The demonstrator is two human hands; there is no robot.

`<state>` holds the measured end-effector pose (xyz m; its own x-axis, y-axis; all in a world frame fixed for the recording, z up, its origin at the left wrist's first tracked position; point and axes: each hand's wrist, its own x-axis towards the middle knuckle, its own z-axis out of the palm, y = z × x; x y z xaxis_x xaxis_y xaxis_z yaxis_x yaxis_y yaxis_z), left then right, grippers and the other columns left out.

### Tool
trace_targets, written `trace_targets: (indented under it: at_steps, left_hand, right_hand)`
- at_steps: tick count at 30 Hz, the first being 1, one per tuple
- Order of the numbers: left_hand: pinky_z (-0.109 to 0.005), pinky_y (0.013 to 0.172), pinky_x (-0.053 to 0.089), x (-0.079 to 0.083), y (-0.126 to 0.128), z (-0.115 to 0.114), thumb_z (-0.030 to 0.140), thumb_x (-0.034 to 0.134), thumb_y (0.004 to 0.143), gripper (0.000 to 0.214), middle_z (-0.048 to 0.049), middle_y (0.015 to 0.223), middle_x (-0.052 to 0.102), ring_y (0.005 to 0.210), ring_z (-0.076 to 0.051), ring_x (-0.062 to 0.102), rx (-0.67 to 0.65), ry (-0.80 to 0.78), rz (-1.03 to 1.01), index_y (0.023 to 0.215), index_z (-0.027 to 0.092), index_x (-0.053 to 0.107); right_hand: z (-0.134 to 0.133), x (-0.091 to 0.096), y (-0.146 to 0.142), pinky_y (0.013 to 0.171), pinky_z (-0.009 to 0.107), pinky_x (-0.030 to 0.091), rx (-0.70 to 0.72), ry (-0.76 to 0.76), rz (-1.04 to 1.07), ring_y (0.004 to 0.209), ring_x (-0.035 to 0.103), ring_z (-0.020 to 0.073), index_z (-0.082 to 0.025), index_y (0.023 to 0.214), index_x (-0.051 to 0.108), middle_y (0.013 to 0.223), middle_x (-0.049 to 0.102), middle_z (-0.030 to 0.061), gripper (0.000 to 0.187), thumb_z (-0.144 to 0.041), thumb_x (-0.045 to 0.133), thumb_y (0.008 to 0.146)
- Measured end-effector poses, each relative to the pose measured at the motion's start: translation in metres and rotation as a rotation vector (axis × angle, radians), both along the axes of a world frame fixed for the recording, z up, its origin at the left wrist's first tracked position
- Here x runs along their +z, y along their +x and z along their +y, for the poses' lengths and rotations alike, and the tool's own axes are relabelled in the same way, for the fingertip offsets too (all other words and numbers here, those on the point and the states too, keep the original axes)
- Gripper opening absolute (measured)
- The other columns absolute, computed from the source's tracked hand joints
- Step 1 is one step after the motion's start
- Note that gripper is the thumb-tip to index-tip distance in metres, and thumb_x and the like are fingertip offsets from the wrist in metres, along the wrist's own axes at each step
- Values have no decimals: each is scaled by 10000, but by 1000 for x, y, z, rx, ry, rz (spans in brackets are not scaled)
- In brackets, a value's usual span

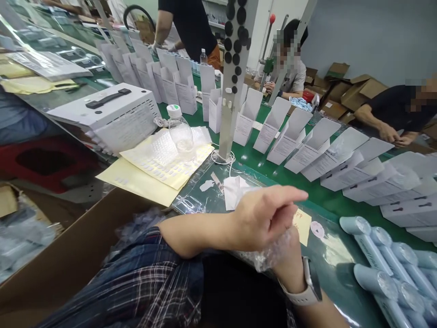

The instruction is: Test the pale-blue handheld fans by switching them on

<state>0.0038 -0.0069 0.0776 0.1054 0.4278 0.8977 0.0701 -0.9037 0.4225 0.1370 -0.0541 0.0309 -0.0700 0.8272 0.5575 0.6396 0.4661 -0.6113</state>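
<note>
My left hand (264, 216) reaches across from the left, its index finger stretched out and its other fingers curled. Below it, crumpled clear bubble wrap (268, 257) is bunched between my two hands. My right hand (288, 255), with a pale-strapped watch at the wrist, is closed at this wrap; its fingers are mostly hidden behind the left hand. Whether anything is inside the wrap cannot be seen. Light-blue handheld devices (378, 280) with round heads and long handles lie to the right. A yellow note (302, 228) lies just beyond my right hand.
Open white boxes (280, 146) stand in a row along the green belt (249, 157). A metal post (230, 114) rises before me. A clear bottle (180, 132), yellow sticker sheets (143, 180) and a white case (105, 109) are left. Co-workers sit and stand beyond.
</note>
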Motion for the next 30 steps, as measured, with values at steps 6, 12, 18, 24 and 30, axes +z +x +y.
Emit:
trace_targets:
  at_steps: [6,12,18,24,30]
  left_hand:
    - [-281,621,502,-16,-5,4,133,451,1060,296,-6,855,718,725,-138,649,-141,289,406,1336,131,557]
    - [-229,725,562,-33,-49,26,123,547,1026,256,-36,975,758,832,-129,686,-46,241,397,1277,162,576]
    - [-303,787,599,-71,-195,66,206,606,991,149,-44,969,747,837,-167,692,737,-103,262,1123,197,673]
    - [-498,1127,507,-100,-315,96,161,448,929,375,-192,1233,757,1245,-323,660,1173,-668,470,1199,92,699]
    - [-416,1193,450,-122,-323,116,118,490,807,405,-102,1313,762,1274,-255,664,838,-818,762,1120,173,742]
  right_hand:
    - [30,28,34,1021,522,568,-100,135,28,1190,716,314,-214,1153,678,1269,742,125,218,-313,509,1056]
    - [137,80,106,1032,557,497,-199,475,-290,1168,674,360,-198,1020,683,1211,723,150,293,-384,733,799]
    - [213,94,139,1089,462,447,-375,317,-509,1249,588,325,-143,1075,677,1271,652,249,314,-279,678,792]
    - [210,85,125,1034,372,459,-317,100,-646,1320,569,285,-143,1098,712,1398,586,239,229,-216,574,930]
    - [247,131,122,873,418,449,-387,-265,-768,1052,632,258,-47,1138,726,1161,706,201,280,-203,596,946]
